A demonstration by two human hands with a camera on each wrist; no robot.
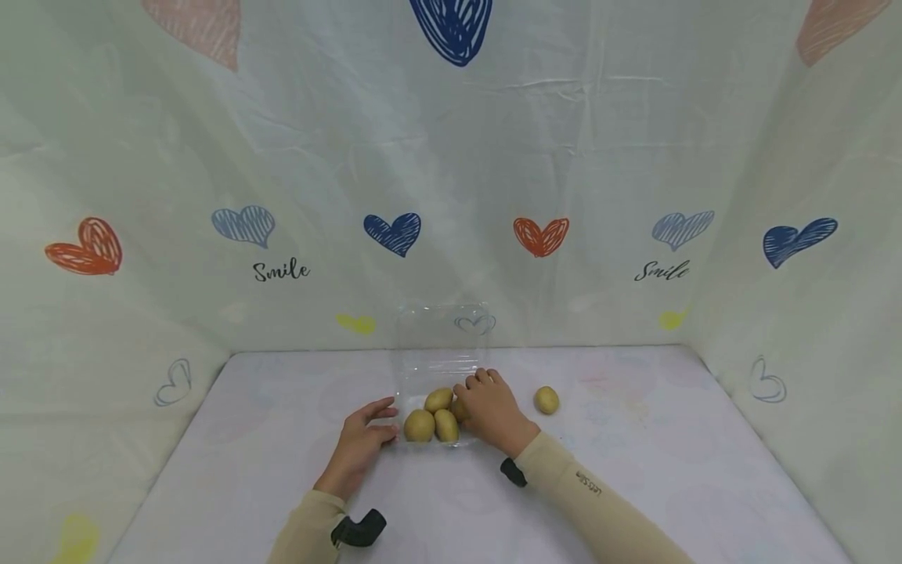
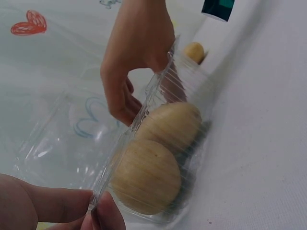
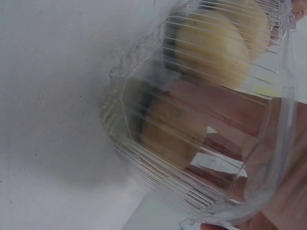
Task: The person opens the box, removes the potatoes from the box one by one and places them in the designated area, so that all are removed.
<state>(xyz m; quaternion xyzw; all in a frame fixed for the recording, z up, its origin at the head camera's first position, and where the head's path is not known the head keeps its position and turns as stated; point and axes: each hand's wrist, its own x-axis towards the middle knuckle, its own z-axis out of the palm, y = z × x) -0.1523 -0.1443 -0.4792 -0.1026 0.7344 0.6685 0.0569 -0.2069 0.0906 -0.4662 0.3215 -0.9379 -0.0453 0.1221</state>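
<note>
A clear plastic box (image 1: 442, 362) stands with its lid raised at the back, several potatoes (image 1: 419, 425) inside. My left hand (image 1: 357, 443) pinches the box's left rim between thumb and fingers, seen close in the left wrist view. My right hand (image 1: 495, 410) reaches over the right side into the box. Through the clear wall in the right wrist view, its thumb and fingers are around a potato (image 3: 172, 129), beside another potato (image 3: 211, 48). In the left wrist view two potatoes (image 2: 146, 177) show through the front wall.
One more potato (image 1: 546, 400) lies on the white table (image 1: 634, 470), to the right of the box. A pale cloth (image 1: 465, 157) printed with hearts hangs behind and at both sides. Dark wrist-worn pieces (image 1: 361, 529) stick out from both sleeves.
</note>
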